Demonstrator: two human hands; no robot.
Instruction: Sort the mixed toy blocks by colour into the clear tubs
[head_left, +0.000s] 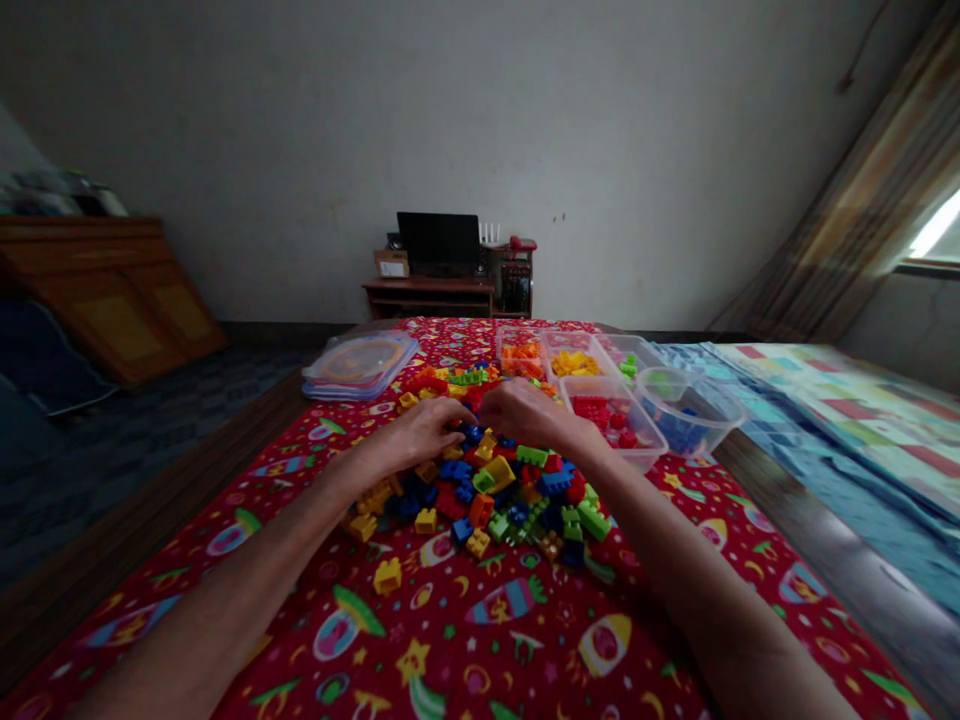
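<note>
A heap of small plastic building blocks (491, 490) in red, blue, yellow, green and orange lies on a red patterned cloth (465, 640). My left hand (424, 430) rests on the far part of the heap with its fingers curled down among the blocks. My right hand (525, 410) lies close beside it, fingers bent into the blocks as well. The fingertips of both hands nearly meet over the pile. What either hand grips, if anything, is hidden by the fingers.
Clear plastic tubs stand at the far right: one with red blocks (615, 415), a round one with blue (686, 410), others with orange (521, 358), yellow (574, 362) and green (634, 362). Stacked lids (360, 365) lie far left. A quilted bed (847, 420) is on the right.
</note>
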